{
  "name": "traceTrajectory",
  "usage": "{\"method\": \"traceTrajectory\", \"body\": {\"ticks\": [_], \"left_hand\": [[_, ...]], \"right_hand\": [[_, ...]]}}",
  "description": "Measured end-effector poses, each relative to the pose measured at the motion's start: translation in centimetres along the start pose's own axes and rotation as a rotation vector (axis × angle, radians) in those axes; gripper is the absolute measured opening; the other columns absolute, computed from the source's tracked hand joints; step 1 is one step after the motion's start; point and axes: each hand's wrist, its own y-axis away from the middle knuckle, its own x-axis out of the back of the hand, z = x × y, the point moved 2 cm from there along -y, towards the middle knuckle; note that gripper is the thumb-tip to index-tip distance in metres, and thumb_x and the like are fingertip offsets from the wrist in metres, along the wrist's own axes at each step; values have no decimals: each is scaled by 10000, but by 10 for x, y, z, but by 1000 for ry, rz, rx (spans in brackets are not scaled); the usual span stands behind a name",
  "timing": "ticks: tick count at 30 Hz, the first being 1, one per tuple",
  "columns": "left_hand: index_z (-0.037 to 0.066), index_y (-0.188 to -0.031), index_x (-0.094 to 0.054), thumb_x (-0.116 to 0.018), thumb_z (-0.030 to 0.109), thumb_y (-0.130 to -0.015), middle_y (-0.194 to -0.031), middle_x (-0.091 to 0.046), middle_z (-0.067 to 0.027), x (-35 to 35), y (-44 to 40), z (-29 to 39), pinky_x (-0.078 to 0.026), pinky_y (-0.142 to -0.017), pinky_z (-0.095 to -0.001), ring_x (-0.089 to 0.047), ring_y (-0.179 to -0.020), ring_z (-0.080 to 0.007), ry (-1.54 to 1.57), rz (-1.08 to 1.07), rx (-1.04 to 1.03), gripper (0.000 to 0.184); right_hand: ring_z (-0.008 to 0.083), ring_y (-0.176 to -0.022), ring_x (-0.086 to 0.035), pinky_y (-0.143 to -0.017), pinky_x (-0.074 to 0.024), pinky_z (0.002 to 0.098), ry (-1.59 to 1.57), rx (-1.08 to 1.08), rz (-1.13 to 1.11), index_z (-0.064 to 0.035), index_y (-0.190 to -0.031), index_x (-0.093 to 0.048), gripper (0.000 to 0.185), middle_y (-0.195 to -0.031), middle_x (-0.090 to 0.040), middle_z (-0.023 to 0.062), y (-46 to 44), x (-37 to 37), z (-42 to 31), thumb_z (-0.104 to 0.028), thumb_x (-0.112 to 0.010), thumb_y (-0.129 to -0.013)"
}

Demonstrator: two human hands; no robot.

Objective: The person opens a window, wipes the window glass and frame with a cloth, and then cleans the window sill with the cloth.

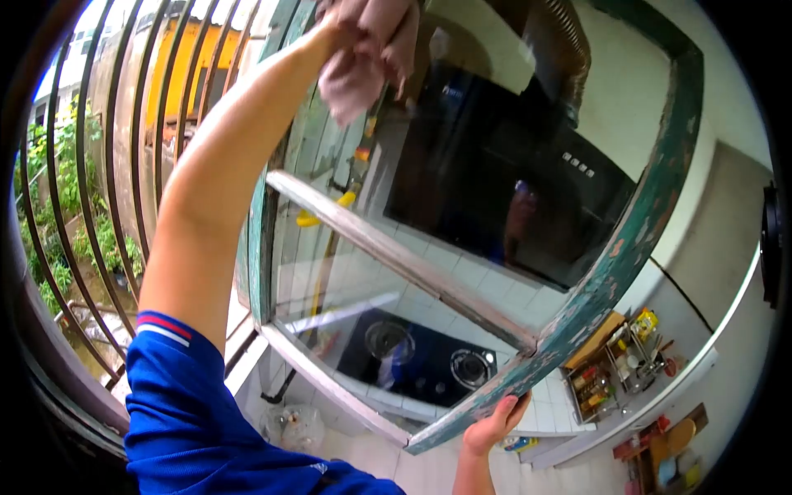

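Observation:
A window sash with a worn green frame [648, 223] and glass panes fills the middle of the view, swung open. My left arm, in a blue sleeve, reaches up to the top, where my left hand [334, 23] holds a pinkish cloth [363, 74] near the upper left of the glass; most of its fingers are hidden by the cloth. Low on the right, my right hand [493, 425] grips the lower edge of the green frame. A pale crossbar [404, 260] divides the panes.
Metal bars [111, 173] stand at the left, with plants outside. Through the glass show a dark range hood [503, 181] and a gas stove [417, 356]. Shelves with bottles and jars [594, 392] are at the right. Plastic bags [293, 427] lie below the sash.

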Motion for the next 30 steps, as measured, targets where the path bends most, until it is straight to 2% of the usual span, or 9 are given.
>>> {"method": "traceTrajectory", "body": {"ticks": [12, 15, 20, 25, 28, 30], "left_hand": [[63, -1405, -363, -635, 284, -780, -1446, -331, -232, 9, 57, 42, -222, -1130, -459, -306, -1349, -381, 77, -45, 14, 717], [62, -1403, -366, -635, 290, -781, -1443, -334, -231, 13, 77, 59, -220, -1129, -459, -302, -1351, -377, 102, -65, 10, 715], [62, -1400, -370, -635, 301, -783, -1438, -339, -230, 20, 103, 84, -218, -1128, -460, -295, -1355, -371, 155, -75, 26, 713], [61, -1397, -374, -635, 312, -785, -1433, -344, -228, 27, 119, 131, -216, -1127, -460, -288, -1358, -366, 254, -61, 27, 712], [61, -1395, -376, -635, 318, -786, -1431, -347, -227, 28, 123, 170, -215, -1126, -460, -283, -1360, -362, 320, -54, -8, 711], [61, -1394, -378, -635, 322, -786, -1429, -349, -226, 29, 120, 195, -214, -1126, -460, -280, -1362, -360, 361, -42, -36, 710]], "right_hand": [[253, -1208, -432, -1042, -319, 359, -1, -31, 31, 37, -1376, -338, 579, -1353, -419, 161, 1, -4, -2, -370, -472, -986], [237, -1175, -454, -1011, -346, 347, 33, -37, 85, 57, -1345, -351, 627, -1323, -437, 165, 0, -3, -2, -402, -514, -951], [249, -1175, -447, -1022, -334, 358, -1, -12, 2, 33, -1341, -377, 570, -1316, -443, 156, -2, 0, 1, -384, -496, -970], [206, -1110, -465, -965, -363, 325, -40, -11, -21, 12, -1299, -415, 501, -1237, -480, 108, -3, 2, -1, -338, -523, -957], [183, -1059, -488, -946, -373, 315, -65, 22, -185, 12, -1279, -425, 453, -1188, -505, 96, -14, 6, -6, -302, -509, -963], [174, -1061, -506, -917, -403, 308, 24, 98, -198, 24, -1262, -444, 518, -1183, -527, 106, -35, -2, -36, -405, -465, -973]]}}
